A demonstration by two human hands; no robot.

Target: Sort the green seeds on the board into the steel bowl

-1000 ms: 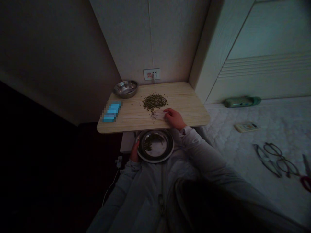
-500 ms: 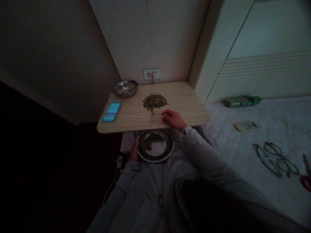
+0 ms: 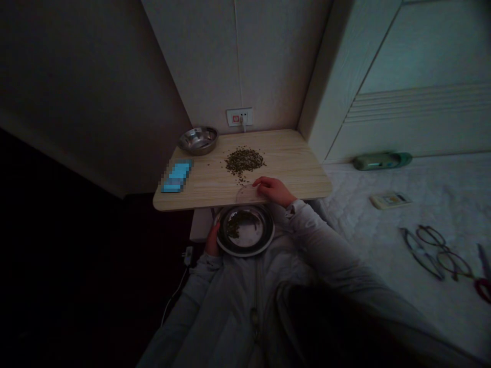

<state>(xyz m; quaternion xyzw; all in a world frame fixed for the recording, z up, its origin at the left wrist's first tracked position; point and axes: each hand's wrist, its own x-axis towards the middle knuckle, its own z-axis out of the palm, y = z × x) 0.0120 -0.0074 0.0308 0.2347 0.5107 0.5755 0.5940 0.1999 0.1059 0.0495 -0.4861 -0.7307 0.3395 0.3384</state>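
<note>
My left hand (image 3: 213, 240) is closed on the left rim of a round metal plate (image 3: 264, 240), held just below the table's front edge. Dark green-brown granules (image 3: 235, 225) lie in the plate, mostly on its left side. Over the front of the wooden table my right hand (image 3: 274, 191) pinches a thin, clear, rounded piece (image 3: 245, 194) that looks like plastic. Its low edge is close to the tabletop, near the front edge. Behind it spreads a pile of the same granules (image 3: 244, 160), with a few strays trailing toward the piece.
On the wooden table (image 3: 295, 153), a metal bowl (image 3: 198, 141) stands back left and a lit phone (image 3: 177, 176) lies front left. A plug sits in the wall socket (image 3: 240, 117). The bed at right holds a green bottle-like object (image 3: 381, 160), eyeglasses (image 3: 445, 250) and red-handled scissors (image 3: 482, 289).
My right hand has shifted slightly left with the clear piece. Fewer stray granules show around the piece at the table's front. The granules in the plate have shifted a little; my left hand stays put.
</note>
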